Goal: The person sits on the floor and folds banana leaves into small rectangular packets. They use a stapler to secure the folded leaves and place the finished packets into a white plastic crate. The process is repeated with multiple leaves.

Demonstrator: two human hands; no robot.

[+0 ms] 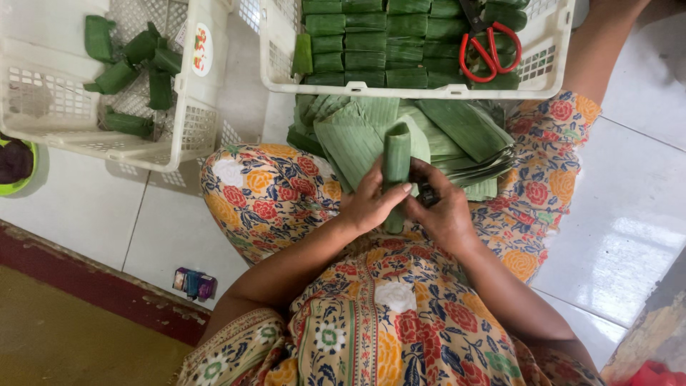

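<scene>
Head view: both hands are working over the lap. The left hand (368, 204) is wrapping its fingers around an upright green leaf roll (395, 168), the right hand (444, 211) is pinching a small dark object against it, above the leaf stack (457, 136).
</scene>
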